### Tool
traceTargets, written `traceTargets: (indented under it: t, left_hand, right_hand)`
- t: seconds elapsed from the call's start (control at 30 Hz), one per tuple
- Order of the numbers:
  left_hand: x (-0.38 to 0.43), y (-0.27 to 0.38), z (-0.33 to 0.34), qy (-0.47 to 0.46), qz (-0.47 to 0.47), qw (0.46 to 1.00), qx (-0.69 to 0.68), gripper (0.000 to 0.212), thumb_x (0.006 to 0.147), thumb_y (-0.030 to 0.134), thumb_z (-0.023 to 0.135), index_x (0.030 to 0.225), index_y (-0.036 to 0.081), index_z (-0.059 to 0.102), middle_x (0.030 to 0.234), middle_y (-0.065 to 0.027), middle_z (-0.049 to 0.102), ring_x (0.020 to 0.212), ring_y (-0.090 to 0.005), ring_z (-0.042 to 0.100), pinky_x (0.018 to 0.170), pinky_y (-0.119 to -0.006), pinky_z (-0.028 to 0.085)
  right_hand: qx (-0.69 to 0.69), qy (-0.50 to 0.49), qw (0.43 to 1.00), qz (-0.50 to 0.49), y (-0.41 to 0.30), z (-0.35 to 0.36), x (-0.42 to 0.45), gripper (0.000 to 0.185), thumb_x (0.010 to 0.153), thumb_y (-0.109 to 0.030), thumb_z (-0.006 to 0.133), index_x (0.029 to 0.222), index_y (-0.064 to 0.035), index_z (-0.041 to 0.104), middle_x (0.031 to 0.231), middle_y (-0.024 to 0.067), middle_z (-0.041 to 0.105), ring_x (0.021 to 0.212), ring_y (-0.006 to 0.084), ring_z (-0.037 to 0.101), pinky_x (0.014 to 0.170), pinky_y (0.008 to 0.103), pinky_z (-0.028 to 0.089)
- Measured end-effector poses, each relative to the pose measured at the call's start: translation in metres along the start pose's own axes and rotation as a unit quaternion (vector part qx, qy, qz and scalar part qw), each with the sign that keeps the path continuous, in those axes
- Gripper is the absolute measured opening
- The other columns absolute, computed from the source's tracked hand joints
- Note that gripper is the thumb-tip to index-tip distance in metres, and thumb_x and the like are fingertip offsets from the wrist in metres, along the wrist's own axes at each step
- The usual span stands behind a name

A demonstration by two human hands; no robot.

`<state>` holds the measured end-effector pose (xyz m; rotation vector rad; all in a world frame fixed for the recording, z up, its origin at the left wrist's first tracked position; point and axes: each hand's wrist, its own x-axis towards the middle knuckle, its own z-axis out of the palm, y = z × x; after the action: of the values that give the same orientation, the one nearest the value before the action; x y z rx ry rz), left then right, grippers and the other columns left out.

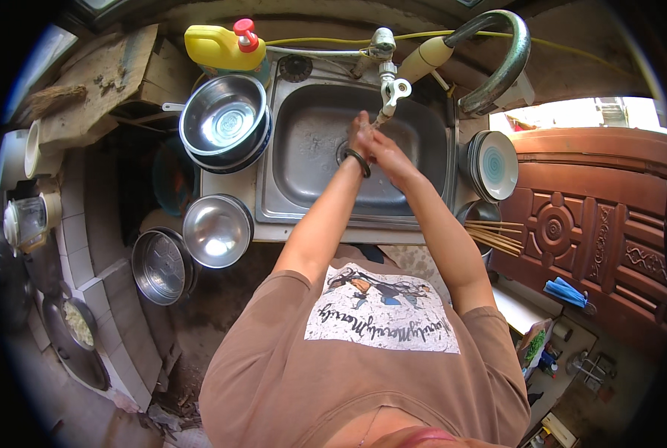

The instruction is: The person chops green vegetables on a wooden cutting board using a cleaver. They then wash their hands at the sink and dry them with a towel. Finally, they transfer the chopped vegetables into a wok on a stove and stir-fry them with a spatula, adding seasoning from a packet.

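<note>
Both hands meet over the stainless steel sink [311,179], under the spout of a white tap [392,92]. Water seems to run onto them from the spout. My left hand [360,137], with a dark bangle at the wrist, is pressed against the other near the drain. From the right, my right hand [389,157] lies against it, its fingers overlapping the left palm. Neither hand shows an object in it, though the overlap hides part of the fingers. Small wet marks spot the basin floor.
Left of the sink stand stacked metal bowls [224,115], an upturned metal bowl [217,231] and a yellow jug [216,50] with a red cap. At the right are stacked plates [495,167], chopsticks [493,238] in a metal pot, and a carved wooden door [579,224]. A thick curved pipe [515,61] arches behind.
</note>
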<state>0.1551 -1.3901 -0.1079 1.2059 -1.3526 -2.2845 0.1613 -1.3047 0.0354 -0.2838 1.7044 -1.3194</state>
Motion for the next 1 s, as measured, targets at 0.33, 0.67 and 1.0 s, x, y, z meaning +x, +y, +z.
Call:
traceTargets:
  t: [0.33,0.67,1.0]
  left_hand:
    - [-0.031,-0.013,-0.084,0.109,-0.008,0.994,0.014,0.041,0.093,0.037,0.067,0.100,-0.004,0.072,0.094,-0.0070,0.070,0.087,-0.0159,0.060,0.081,-0.033,0.047]
    - [-0.040,0.005,-0.085,0.048,-0.029,0.998,-0.030,0.033,0.092,0.040,0.066,0.104,0.010,0.071,0.099,-0.0003,0.071,0.094,-0.0118,0.062,0.083,-0.031,0.042]
    - [-0.056,0.016,-0.057,0.069,-0.029,0.992,-0.104,0.026,0.094,0.026,0.066,0.090,0.001,0.070,0.085,-0.0032,0.068,0.080,-0.0120,0.060,0.077,-0.027,0.046]
  right_hand:
    - [-0.022,-0.104,0.960,-0.258,-0.146,0.002,-0.176,0.047,0.103,-0.031,0.060,0.136,0.0020,0.057,0.117,0.0171,0.073,0.119,0.0241,0.065,0.106,0.0370,0.046]
    - [0.349,-0.460,0.741,-0.344,-0.190,0.039,-0.260,0.095,0.094,-0.051,0.065,0.153,0.0116,0.024,0.125,0.0568,0.042,0.120,0.0624,0.052,0.090,0.0618,0.054]
    - [0.296,-0.519,0.740,-0.308,-0.209,0.045,-0.251,0.095,0.094,-0.060,0.060,0.151,0.0099,0.032,0.123,0.0473,0.053,0.121,0.0546,0.056,0.096,0.0580,0.051]
